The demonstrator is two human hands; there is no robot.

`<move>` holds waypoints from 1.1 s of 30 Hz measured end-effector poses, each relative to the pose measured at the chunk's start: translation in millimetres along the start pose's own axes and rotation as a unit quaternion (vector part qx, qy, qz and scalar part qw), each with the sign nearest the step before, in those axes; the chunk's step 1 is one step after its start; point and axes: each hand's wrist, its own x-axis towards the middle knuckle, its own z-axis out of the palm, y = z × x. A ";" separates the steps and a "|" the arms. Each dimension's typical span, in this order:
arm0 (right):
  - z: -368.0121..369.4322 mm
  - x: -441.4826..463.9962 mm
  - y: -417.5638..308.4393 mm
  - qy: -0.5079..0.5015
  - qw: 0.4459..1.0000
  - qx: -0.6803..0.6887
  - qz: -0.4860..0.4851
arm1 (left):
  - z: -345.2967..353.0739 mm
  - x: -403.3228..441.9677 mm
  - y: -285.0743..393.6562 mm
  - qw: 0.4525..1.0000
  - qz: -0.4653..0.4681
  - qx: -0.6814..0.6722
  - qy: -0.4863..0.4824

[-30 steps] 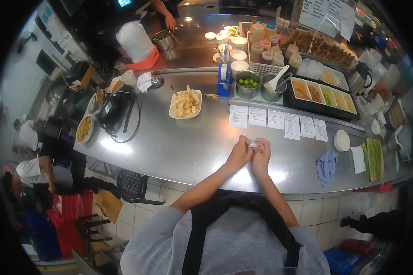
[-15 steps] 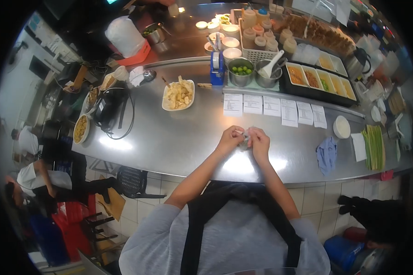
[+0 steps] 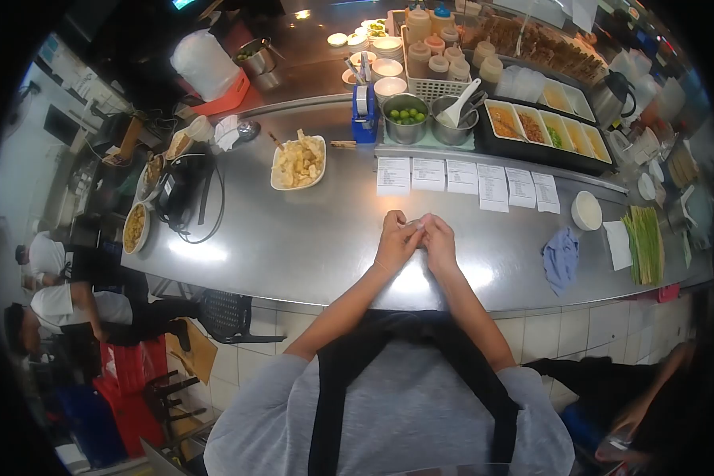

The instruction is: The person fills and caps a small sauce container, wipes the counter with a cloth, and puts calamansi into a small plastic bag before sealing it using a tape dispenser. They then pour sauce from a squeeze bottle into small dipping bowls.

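Observation:
My left hand (image 3: 397, 239) and my right hand (image 3: 439, 241) meet above the steel counter (image 3: 309, 246), fingertips pinched close together. Something small and pale seems to lie between them, but my fingers cover most of it and I cannot make out what it is. Beyond my hands lies a row of printed paper slips (image 3: 428, 174). To the left of the slips stands a white bowl of pale, chip-like pieces (image 3: 300, 162). A blue tape dispenser (image 3: 364, 119) is at the back of the counter.
Behind the slips are a pot of green limes (image 3: 407, 117), a pot with a white ladle (image 3: 457, 116) and a black topping tray (image 3: 500, 147). At right lie a blue cloth (image 3: 561, 259), a white bowl (image 3: 586, 211) and long green stalks (image 3: 644, 246). People sit at left; another person's arm (image 3: 650, 397) shows at lower right.
My hands stay together but have turned a little, and the greyish thing between them is now more hidden. A person's arm and dark-clothed leg have come into view at lower right.

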 end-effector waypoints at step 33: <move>-63.6 -15.2 -18.8 -0.005 0.978 -0.201 -0.058 | -17.4 145.1 -87.7 0.969 -0.133 -0.005 0.206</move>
